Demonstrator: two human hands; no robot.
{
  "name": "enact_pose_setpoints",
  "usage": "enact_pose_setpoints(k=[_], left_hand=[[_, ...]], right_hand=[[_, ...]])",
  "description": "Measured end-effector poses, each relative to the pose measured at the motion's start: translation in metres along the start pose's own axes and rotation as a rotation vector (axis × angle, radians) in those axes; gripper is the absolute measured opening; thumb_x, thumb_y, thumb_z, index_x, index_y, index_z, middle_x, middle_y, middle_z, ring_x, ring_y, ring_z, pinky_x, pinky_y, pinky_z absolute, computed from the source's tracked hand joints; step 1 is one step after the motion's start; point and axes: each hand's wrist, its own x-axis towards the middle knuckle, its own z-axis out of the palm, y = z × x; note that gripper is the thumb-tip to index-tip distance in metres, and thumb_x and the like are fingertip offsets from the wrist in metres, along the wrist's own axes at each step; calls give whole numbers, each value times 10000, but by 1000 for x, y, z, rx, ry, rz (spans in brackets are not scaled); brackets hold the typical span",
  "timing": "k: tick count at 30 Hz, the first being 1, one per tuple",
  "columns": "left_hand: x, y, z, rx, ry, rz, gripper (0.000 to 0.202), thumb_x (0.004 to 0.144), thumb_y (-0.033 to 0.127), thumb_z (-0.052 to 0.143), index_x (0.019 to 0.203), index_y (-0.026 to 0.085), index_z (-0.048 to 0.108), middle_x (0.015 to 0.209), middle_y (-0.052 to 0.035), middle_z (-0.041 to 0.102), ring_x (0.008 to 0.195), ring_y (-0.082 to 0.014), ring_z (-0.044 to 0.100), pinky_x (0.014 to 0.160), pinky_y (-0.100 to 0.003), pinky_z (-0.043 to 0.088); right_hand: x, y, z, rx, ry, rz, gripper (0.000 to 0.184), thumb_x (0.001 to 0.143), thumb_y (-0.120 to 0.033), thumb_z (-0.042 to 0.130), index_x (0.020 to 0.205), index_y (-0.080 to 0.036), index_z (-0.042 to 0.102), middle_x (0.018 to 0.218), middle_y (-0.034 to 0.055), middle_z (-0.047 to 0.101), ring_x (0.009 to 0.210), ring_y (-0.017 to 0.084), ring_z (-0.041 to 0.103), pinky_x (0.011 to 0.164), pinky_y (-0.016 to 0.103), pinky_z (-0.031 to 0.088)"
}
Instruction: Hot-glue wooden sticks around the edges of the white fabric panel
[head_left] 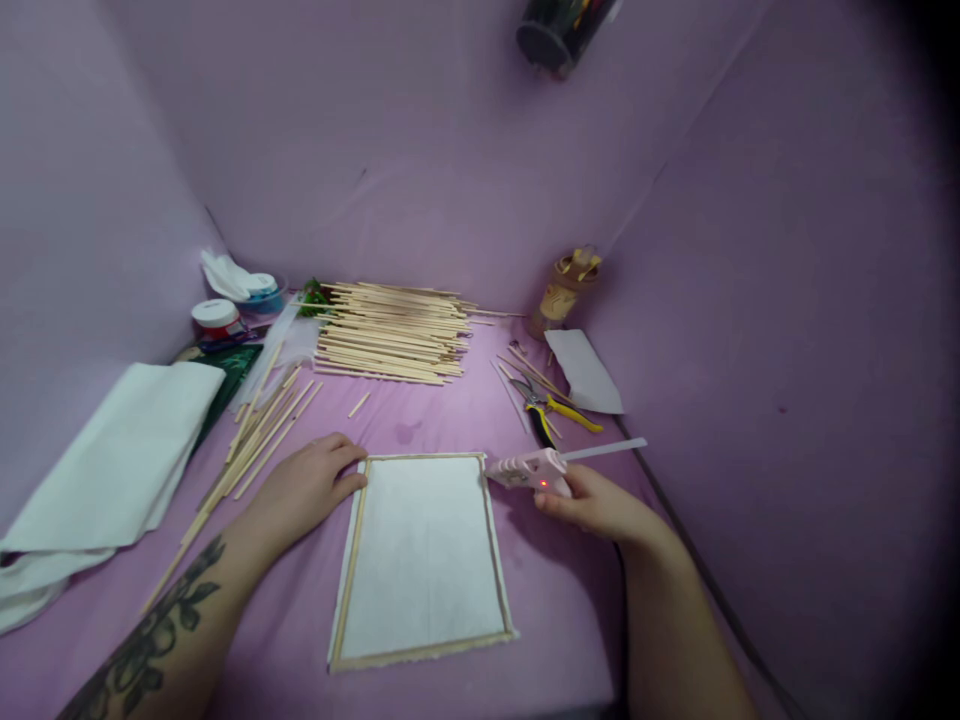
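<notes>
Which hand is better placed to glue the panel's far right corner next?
Probably the right hand: it holds the glue gun, nozzle near there. The left hand is at the far left corner of the panel.

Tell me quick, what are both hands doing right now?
Left hand: touching the white panel at its far left corner; can't tell if it's gripping.
Right hand: closed, holding the pink glue gun.

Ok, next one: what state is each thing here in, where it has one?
Glue gun: gripped in right hand, red light lit, glue stick projecting behind
White board: flat, edged with sticks on four sides
Left hand: fingers at the board's far left corner
Cutters: handles spread
Jar: lid on
White cloth: folded
</notes>
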Motion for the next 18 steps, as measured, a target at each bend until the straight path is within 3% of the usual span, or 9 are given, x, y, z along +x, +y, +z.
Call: enact_pose_setpoints(k=[6, 12, 18], left_hand=[[1, -2, 1, 6, 2, 15, 337, 860, 407, 448, 1055, 213, 642, 1064, -59, 625, 980, -215, 595, 874, -331, 444], [1, -6, 5, 22, 14, 22, 343, 861, 417, 452, 1059, 213, 642, 1070, -60, 625, 978, -219, 595, 869, -341, 447], [1, -6, 6, 6, 34, 30, 338, 855, 421, 459, 1052, 217, 644, 1061, -57, 632, 973, -214, 599, 863, -328, 449]], right_hand=[[2, -3, 5, -17, 11, -7, 428, 807, -497, 603, 1075, -165, 630, 940, 48, 654, 809, 204, 572, 743, 299, 455], [-11, 5, -6, 16, 94, 72, 437, 781, -558, 603, 933, -151, 648, 743, 22, 612, 651, 162, 526, 604, 266, 429], [-6, 7, -7, 7, -54, -10, 477, 805, -526, 599, 1118, -167, 625, 968, 56, 660, 810, 203, 578, 734, 304, 466]])
